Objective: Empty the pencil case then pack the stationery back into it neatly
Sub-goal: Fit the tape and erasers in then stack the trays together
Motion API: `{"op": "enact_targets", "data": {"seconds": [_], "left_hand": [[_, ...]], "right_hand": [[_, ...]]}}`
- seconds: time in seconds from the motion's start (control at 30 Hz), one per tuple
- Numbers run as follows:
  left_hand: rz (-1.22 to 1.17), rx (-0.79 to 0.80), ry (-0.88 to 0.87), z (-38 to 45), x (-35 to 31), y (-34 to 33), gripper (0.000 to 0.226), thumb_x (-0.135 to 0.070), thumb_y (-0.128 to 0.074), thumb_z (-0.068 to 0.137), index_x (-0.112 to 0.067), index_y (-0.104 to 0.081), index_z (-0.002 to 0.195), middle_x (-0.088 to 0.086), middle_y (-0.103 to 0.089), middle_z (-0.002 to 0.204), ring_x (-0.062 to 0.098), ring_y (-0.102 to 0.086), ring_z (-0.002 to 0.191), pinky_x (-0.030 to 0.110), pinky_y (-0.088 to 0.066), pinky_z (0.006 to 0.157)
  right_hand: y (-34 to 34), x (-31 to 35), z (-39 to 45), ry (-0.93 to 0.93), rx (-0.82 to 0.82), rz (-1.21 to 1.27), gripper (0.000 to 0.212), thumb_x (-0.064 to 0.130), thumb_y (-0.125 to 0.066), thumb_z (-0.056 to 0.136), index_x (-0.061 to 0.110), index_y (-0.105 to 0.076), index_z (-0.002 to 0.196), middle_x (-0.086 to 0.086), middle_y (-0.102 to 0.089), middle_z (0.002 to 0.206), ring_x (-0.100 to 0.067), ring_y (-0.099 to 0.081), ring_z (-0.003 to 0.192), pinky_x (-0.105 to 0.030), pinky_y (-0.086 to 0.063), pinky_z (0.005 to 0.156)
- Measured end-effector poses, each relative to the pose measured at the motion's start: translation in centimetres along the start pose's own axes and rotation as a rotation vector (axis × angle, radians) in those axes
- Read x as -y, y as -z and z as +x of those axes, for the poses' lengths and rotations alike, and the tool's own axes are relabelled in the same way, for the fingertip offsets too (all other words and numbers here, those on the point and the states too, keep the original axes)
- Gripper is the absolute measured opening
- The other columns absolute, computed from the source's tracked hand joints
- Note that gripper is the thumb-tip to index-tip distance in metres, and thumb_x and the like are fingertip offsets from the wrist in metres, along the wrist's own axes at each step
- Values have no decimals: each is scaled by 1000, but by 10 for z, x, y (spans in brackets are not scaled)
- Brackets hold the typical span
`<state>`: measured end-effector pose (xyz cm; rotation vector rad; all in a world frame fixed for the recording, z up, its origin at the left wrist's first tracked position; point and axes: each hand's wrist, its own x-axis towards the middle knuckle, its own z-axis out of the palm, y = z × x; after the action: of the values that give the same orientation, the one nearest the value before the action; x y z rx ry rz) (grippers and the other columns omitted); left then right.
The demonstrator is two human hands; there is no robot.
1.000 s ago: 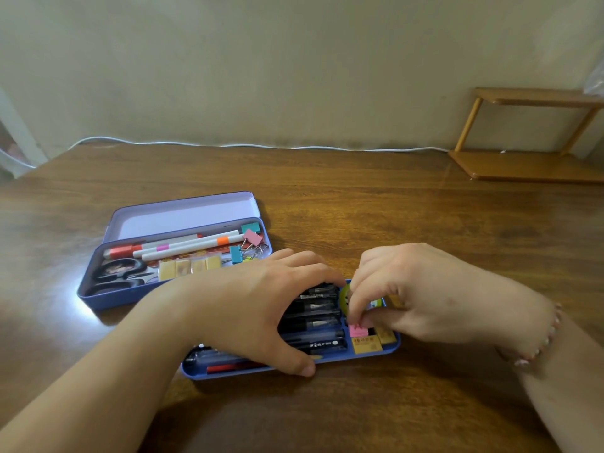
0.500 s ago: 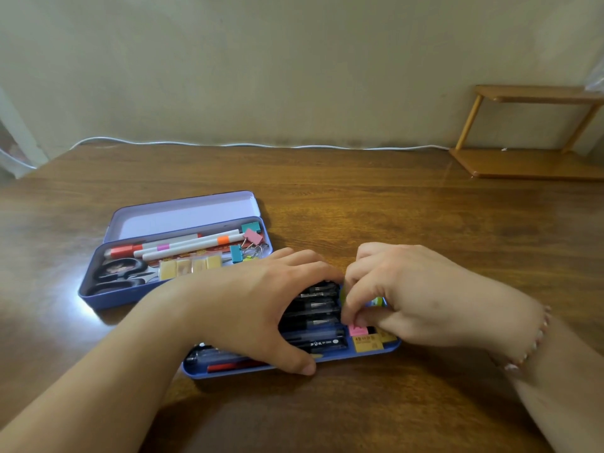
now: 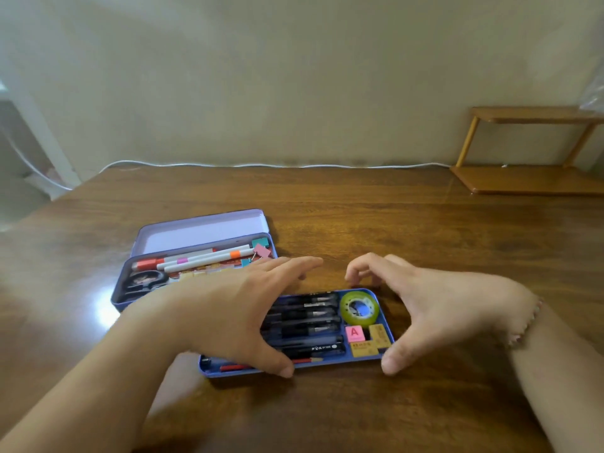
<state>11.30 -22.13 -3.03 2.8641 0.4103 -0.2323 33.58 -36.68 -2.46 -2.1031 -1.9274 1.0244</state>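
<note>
**Inner tray of pencil case: packed, awaiting lift**

Item 1, the inner tray [image 3: 295, 371]: a shallow blue insert, sitting on the wooden table [image 3: 359, 223] just in front of the pencil case [image 3: 196, 256]. It is carrying a row of dark pens [image 3: 307, 322], a green tape roll [image 3: 359, 308] in the far right corner, a pink eraser [image 3: 354, 333] marked A, and yellow erasers [image 3: 371, 348] beside it. Judging by its look, it is thin, stiff and light; the load is loose and will be sliding if the tray tips. Best hold, in my judgement: both short ends or the long rims, kept level.

Item 2, the pencil case: a lilac hinged box lying open behind the tray, lid leaning back. It is holding scissors [image 3: 143, 282], white markers [image 3: 202, 259] and coloured binder clips [image 3: 260, 248].

Item 3, the left hand [image 3: 235, 315]: spreading over the tray's left half, fingers fairly straight and apart, thumb tip near the near rim. Whether it is touching the pens, I cannot tell. It is gripping nothing.

Item 4, the right hand [image 3: 421, 302]: hovering beside the tray's right end, fingers loosely curled, thumb pointing down by the near right corner, holding nothing.

Judgement: the packing is looking nearly done; the tray seems ready to go into the case
</note>
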Motion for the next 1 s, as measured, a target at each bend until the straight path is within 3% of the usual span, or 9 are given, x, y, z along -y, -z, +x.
{"op": "enact_targets", "data": {"seconds": [0.13,0.23,0.3,0.43,0.63,0.77,0.9,1.0], "left_hand": [[36,2,69,-38,14,-4,112,-77,-70,60,-65,11,138,-40,-12,144,-15,-10,136,21,-17,118],[16,0,156,-58,23,-10,103,-80,-64,63,-72,17,125,-36,-8,151,-8,-5,143,24,-19,119],[-29,-38,175,-64,26,-14,95,-79,-63,65,-72,11,125,-33,-13,152,-7,-14,141,22,-25,116],[-115,-131,168,-71,30,-22,83,-73,-67,68,-69,-3,122,-34,-30,134,-14,-35,120,7,-31,98],[-167,-269,190,-91,47,-16,91,-69,-71,65,-59,-12,133,-32,-35,134,-9,-42,120,18,-42,102],[-218,-363,200,-104,81,-4,90,-63,-78,62,-51,-25,134,-28,-47,127,-5,-50,115,25,-46,98],[-247,-423,241,-111,117,3,91,-55,-82,61,-43,-31,135,-23,-52,122,0,-51,111,23,-44,96],[-270,-440,290,-111,139,3,90,-55,-83,58,-45,-32,132,-23,-52,122,-1,-49,112,18,-40,94]], "right_hand": [[-6,4,5,7,-16,-67,95,42,-88,60,64,-19,121,27,-30,126,1,-46,115,-25,-54,91],[-7,8,5,5,-6,-73,88,42,-86,63,65,-20,117,32,-31,121,4,-49,110,-24,-55,88],[-6,10,5,14,-10,-58,88,43,-86,63,67,-20,116,33,-32,122,4,-49,111,-22,-55,87],[-5,13,1,37,-51,-17,88,43,-87,63,66,-22,117,30,-36,127,5,-49,115,-20,-53,90],[3,32,9,78,-126,-33,87,46,-86,64,64,-20,118,40,-33,121,13,-45,113,-14,-50,89],[17,53,41,139,-156,-47,89,44,-87,62,62,-22,120,34,-39,122,9,-46,116,-19,-48,95],[25,68,82,205,-209,-23,86,37,-88,62,52,-28,122,29,-43,123,13,-46,111,-11,-39,85],[23,73,108,208,-211,11,82,33,-87,65,50,-30,121,24,-44,126,2,-49,115,-17,-41,91]]}}
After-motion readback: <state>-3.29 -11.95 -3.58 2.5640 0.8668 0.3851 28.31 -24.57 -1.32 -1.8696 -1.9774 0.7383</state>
